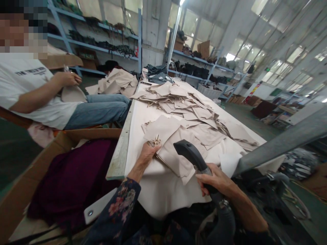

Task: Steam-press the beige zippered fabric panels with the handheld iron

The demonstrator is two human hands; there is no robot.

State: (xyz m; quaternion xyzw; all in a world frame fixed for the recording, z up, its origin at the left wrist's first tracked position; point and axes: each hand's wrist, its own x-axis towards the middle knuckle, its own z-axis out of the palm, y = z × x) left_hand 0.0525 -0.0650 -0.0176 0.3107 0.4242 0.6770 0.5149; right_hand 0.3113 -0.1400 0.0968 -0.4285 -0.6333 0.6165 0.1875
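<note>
My left hand [149, 152] is closed on the near left edge of a beige fabric piece [176, 154], where a small gold-coloured metal fitting [157, 139] sticks up by the fingertips. A metallic-looking strip runs along the piece's near edge. My right hand [214, 178] is wrapped round the handle of a black vacuum hose [187, 149]. Its flat nozzle hangs over the fabric; I cannot tell whether it touches. Beyond it, a loose heap of similar beige pieces [178, 102] covers much of the white-covered table [143, 115], with more metal fittings among them.
At left, a seated person [51, 88] handles a beige piece. A cardboard box [63, 139] with dark purple cloth [74, 180] stands by the table's left edge. A slanted grey metal post [281, 143] rises at right. Blue shelves [102, 25] line the back.
</note>
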